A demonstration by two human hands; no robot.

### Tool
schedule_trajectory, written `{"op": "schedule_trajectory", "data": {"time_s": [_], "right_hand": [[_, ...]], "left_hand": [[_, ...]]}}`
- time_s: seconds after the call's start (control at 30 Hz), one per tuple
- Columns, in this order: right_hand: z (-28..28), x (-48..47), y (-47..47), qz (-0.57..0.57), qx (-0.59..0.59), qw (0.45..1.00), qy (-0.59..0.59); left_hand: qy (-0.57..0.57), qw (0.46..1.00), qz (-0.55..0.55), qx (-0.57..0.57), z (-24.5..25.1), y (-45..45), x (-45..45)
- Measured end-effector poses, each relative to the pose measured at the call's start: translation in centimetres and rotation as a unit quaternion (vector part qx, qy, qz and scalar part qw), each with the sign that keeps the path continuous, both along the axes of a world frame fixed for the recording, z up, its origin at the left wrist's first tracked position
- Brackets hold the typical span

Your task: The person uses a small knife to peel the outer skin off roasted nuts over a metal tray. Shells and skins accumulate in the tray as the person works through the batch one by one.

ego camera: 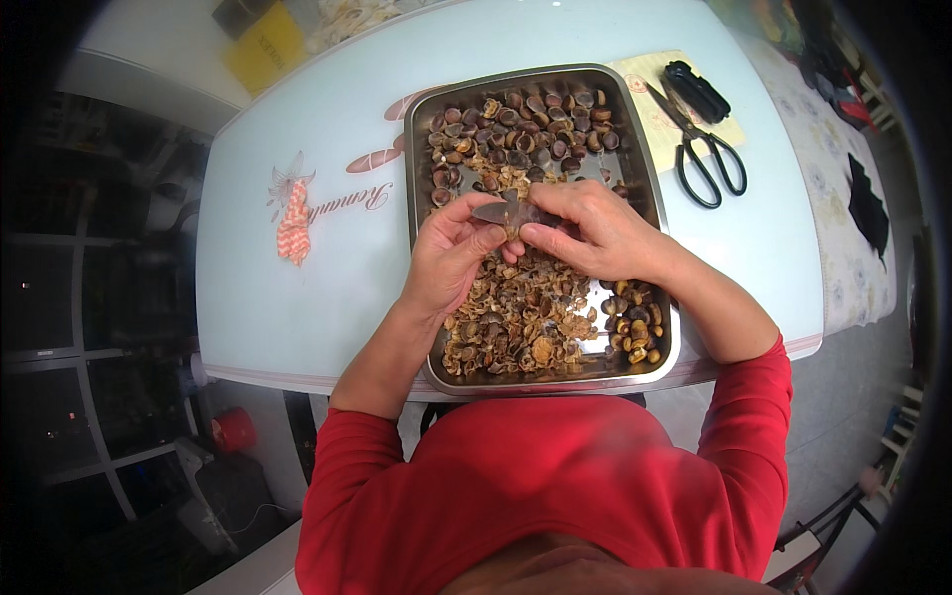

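Note:
Over the metal tray, my right hand holds what looks like a small knife, its dark blade pointing left. My left hand pinches a small brown piece, apparently a chestnut, against the blade. The fingers partly hide both. Dark-shelled chestnuts, many looking cut or hollow, cover the tray's far end. Below my hands lies a heap of broken brown shell and skin. Yellowish nuts mixed with darker ones sit in the near right corner.
Black-handled scissors and an open black plastic case lie on yellowish paper, right of the tray. A crumpled pink-and-white patterned cloth or wrapper lies left on the pale table. A yellow bag stands beyond the far left edge.

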State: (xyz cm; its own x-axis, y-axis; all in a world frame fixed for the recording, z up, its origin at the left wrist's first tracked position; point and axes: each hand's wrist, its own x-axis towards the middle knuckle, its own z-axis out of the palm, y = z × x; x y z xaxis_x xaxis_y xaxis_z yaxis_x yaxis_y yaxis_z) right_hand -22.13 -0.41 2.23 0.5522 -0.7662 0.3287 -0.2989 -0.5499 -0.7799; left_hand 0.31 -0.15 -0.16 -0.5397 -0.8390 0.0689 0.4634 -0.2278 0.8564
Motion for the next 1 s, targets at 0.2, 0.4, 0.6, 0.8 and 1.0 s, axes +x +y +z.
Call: {"op": "schedule_trajectory", "data": {"time_s": [0.2,0.4,0.6,0.8,1.0], "right_hand": [[-0.2,0.1,0.0,0.017,0.002,1.000,-0.018],[0.0,0.0,-0.2,0.010,0.024,0.999,-0.020],[0.6,-0.1,0.2,0.028,0.030,0.999,-0.029],[1.0,-0.1,0.1,-0.024,0.054,0.998,-0.033],[0.9,-0.1,0.1,-0.022,0.043,0.999,-0.012]], "left_hand": [[0.000,1.000,-0.010,0.011,0.0,-0.1,0.1],[-0.013,1.000,-0.003,0.012,0.3,0.1,-0.1],[0.009,1.000,-0.008,-0.005,0.0,-0.3,-0.1],[0.017,1.000,0.006,-0.004,-0.2,-0.2,-0.1],[0.011,1.000,0.021,-0.013,-0.1,-0.2,-0.3]]}}
